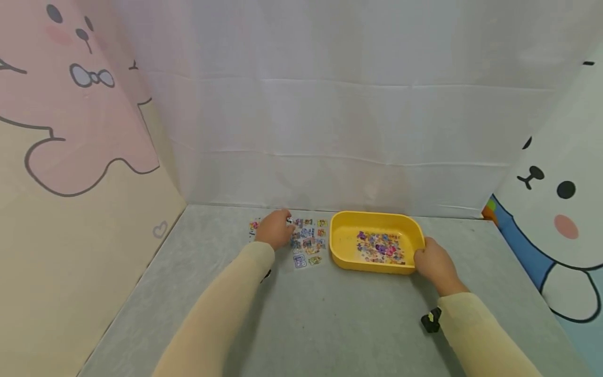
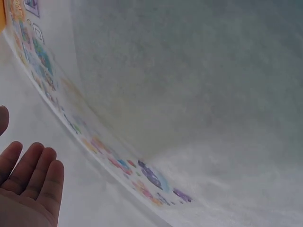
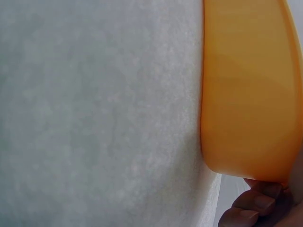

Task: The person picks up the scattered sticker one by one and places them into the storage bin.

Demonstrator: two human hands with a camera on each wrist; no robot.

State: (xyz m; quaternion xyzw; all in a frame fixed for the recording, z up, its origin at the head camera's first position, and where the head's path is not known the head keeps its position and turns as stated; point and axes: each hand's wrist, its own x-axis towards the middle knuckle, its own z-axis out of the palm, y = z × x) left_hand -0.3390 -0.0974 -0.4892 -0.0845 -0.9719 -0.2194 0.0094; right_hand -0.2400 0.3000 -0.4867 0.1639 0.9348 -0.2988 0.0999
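Observation:
Transparent sticker sheets (image 1: 308,245) with small colourful cartoon prints lie flat on the left of a yellow tray (image 1: 343,241). Over their left part is my left hand (image 1: 275,230); in the left wrist view its fingers (image 2: 34,165) are nearly straight, the thumb is apart, and nothing shows between them. Whether it touches a sheet I cannot tell. My right hand (image 1: 436,266) grips the right end of the tray, fingers (image 3: 253,203) curled at its rim in the right wrist view. Inside the tray lies a clear sheet of purple, pink and orange stickers (image 1: 380,247).
A grey table (image 1: 330,324) carries everything. Directly behind the tray and sheets hangs a white curtain (image 1: 301,120). Printed cartoon panels stand on the left (image 1: 94,220) and right (image 1: 546,225) sides. A small black device (image 1: 431,320) sits at the right wrist.

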